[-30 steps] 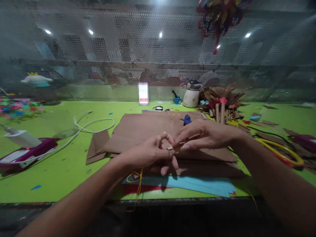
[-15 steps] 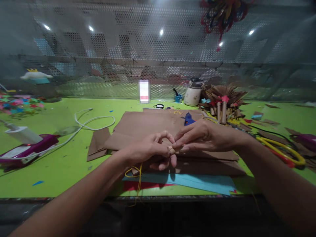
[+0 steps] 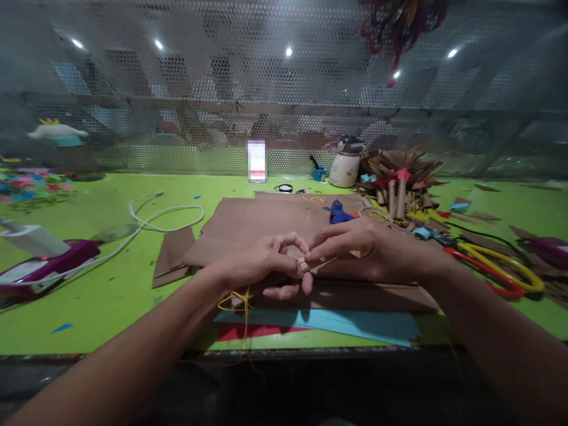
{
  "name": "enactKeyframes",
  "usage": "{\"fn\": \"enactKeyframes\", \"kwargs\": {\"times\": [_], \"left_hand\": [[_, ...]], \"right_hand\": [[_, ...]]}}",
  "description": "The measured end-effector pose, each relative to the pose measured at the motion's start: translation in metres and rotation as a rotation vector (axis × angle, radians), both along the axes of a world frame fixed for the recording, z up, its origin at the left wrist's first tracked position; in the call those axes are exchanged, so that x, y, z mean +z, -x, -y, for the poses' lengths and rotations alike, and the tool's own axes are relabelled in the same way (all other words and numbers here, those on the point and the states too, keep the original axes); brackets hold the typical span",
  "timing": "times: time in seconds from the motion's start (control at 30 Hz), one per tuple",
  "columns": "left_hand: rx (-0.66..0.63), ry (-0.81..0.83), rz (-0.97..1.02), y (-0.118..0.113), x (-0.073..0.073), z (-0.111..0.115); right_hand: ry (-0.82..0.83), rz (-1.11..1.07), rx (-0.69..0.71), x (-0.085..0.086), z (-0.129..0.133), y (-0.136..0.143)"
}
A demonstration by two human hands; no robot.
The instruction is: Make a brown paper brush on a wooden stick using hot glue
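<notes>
Above a stack of brown kraft paper [image 3: 252,216], my two hands meet at the fingertips. My left hand [image 3: 266,263] is closed, thumb against fingers, around a small brown paper piece [image 3: 303,265], mostly hidden by the fingers. The thumb and fingers of my right hand [image 3: 350,245] pinch at the near end of that piece. Yellow string [image 3: 246,319] hangs in a loop below my left wrist, beside a small brown end [image 3: 237,300] showing under the hand. Blue paper strips [image 3: 355,324] and a red strip [image 3: 257,332] lie beneath, near the table edge.
A blue glue gun [image 3: 339,213] lies just behind my right hand. Scissors [image 3: 497,269] with red and yellow handles are at right, before a bundle of brown paper rolls [image 3: 399,195]. A white bottle [image 3: 345,168], a lit phone [image 3: 257,161], and a white cable [image 3: 146,222] also occupy the table.
The view has shifted slightly, moving the whole scene a little left and up. My hands keep nearly the same pose, with the right fingertips a bit closer to the left fingers.
</notes>
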State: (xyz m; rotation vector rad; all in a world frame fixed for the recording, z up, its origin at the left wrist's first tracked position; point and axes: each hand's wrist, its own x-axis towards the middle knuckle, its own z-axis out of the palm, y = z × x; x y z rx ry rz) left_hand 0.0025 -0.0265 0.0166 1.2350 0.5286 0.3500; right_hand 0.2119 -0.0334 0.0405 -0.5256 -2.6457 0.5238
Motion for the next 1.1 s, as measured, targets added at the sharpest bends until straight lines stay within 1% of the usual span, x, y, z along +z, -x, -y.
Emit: {"fn": "enactKeyframes", "kwargs": {"times": [0.3,0.4,0.5,0.7,0.97,1.1], "left_hand": [[-0.034,0.003,0.042,0.003,0.001,-0.005],[-0.03,0.017,0.045,0.003,0.0,-0.005],[-0.027,0.024,0.046,0.003,0.0,-0.005],[-0.02,0.021,0.043,0.003,0.002,-0.007],[0.043,0.038,0.017,0.006,0.005,-0.006],[0.036,0.031,0.039,0.007,0.006,-0.006]], "right_hand": [[-0.123,-0.098,-0.107,-0.005,0.004,0.002],[-0.149,-0.098,-0.144,-0.006,0.003,0.001],[-0.153,-0.095,-0.152,-0.006,0.003,0.001],[-0.182,-0.043,-0.2,-0.002,0.003,-0.001],[-0.166,-0.051,-0.194,-0.002,-0.008,-0.011],[-0.16,-0.051,-0.19,0.0,-0.012,-0.015]]}}
